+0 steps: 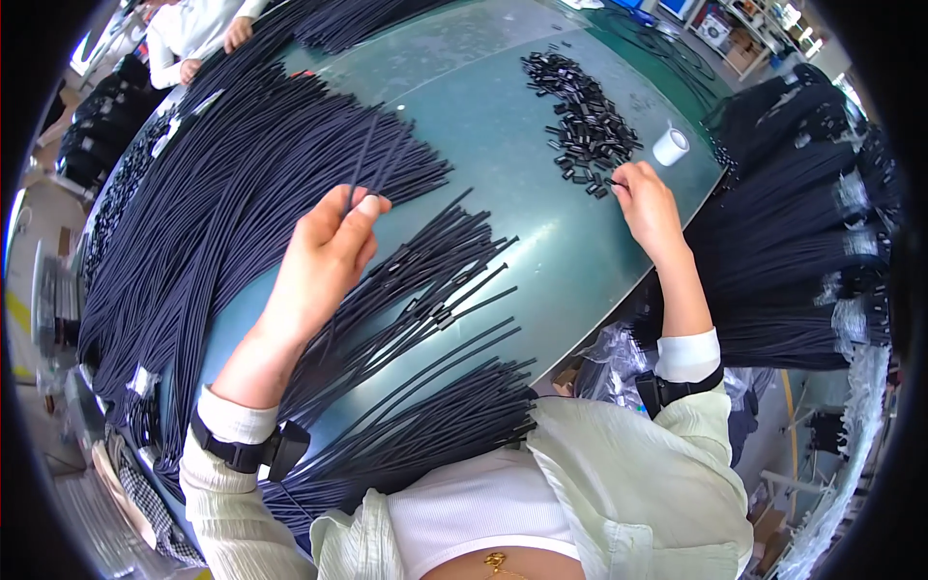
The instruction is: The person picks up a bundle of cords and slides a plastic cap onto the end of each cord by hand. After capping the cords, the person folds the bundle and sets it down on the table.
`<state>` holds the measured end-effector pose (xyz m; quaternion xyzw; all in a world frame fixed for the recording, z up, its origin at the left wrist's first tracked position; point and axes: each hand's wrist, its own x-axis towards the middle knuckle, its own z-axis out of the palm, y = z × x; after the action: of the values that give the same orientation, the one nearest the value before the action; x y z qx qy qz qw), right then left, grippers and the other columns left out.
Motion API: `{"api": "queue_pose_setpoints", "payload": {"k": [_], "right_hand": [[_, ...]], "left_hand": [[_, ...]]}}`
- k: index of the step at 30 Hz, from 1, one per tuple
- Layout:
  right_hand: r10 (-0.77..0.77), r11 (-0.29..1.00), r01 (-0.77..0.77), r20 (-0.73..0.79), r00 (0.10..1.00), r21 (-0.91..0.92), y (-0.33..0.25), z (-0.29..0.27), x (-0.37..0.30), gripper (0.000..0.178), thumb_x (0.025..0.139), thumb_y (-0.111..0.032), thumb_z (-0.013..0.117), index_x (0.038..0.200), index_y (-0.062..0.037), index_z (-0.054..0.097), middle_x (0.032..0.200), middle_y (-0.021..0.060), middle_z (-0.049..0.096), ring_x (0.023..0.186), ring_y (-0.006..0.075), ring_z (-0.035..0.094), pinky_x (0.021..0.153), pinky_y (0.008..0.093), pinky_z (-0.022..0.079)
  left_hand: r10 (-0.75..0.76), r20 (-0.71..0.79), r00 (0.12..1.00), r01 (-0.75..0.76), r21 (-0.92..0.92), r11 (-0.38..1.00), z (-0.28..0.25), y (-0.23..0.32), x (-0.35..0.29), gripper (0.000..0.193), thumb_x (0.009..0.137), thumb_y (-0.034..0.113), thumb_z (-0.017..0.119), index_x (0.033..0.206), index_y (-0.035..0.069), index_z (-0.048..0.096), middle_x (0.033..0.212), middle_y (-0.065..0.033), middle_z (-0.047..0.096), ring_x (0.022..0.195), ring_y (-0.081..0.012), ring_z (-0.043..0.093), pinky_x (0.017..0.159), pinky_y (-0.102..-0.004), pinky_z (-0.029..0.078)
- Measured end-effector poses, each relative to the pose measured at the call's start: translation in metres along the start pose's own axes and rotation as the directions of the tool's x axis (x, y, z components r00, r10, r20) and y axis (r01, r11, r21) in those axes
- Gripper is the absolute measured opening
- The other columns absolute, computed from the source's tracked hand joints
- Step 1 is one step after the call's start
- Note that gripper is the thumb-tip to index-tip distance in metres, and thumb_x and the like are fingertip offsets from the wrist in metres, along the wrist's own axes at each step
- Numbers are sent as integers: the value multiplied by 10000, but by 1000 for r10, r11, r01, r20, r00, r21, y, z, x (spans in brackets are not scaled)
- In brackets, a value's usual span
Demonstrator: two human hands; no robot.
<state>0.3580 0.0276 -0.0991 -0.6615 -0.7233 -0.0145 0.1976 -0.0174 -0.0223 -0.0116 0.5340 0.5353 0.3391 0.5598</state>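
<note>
"Head view: which step?"
"Apparently picking: right hand (650,208) nearly closed at the far-right pile of black pieces (585,116), hold unclear; left hand (333,242) pinches dark cords (362,150), left."
"Next move?"
"Likely needs a firm pinch."

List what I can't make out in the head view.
All in the head view:
Right hand: fingertips partly cover a black piece, too small to tell whether it is gripped.
Left hand: thumb and fingers hide the pinched stretch of the thin cords.
Pile of short black pieces: they overlap, so no count.
Co-worker: head cut off by the top edge.
Black bundles, right side: strands blur together toward the fisheye rim.
</note>
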Motion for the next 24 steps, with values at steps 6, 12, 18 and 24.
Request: {"api": "queue_pose_setpoints", "payload": {"k": [6,12,18,24], "right_hand": [[91,939,-44,-121,988,342,-27,5,0,166,831,-17,601,994,-49,611,849,96,594,744,223,607,679,316,479],[118,943,-72,-123,985,324,-24,1,6,159,823,-21,612,981,-44,608,835,76,591,725,187,597,658,295,470],[-97,955,76,57,994,287,-14,-4,2,174,808,-26,626,980,-43,610,820,75,574,717,192,593,654,288,467],[-212,977,211,45,976,24,-39,0,13,167,813,-50,641,977,-61,609,815,57,583,716,140,600,653,283,481]], "left_hand": [[27,73,997,-24,-44,999,14,-1,0,201,949,226,523,964,31,570,598,63,392,464,-18,296,421,-175,222],[-13,60,998,17,-54,998,9,-3,-3,196,937,229,547,942,36,578,590,72,394,469,-13,299,430,-175,224],[-53,91,994,60,-72,996,12,-4,0,173,926,216,564,926,45,592,595,84,413,490,2,316,442,-168,219],[-42,86,995,47,-55,997,16,-4,-1,171,924,212,571,923,43,596,599,83,417,499,1,325,451,-174,232]]}}
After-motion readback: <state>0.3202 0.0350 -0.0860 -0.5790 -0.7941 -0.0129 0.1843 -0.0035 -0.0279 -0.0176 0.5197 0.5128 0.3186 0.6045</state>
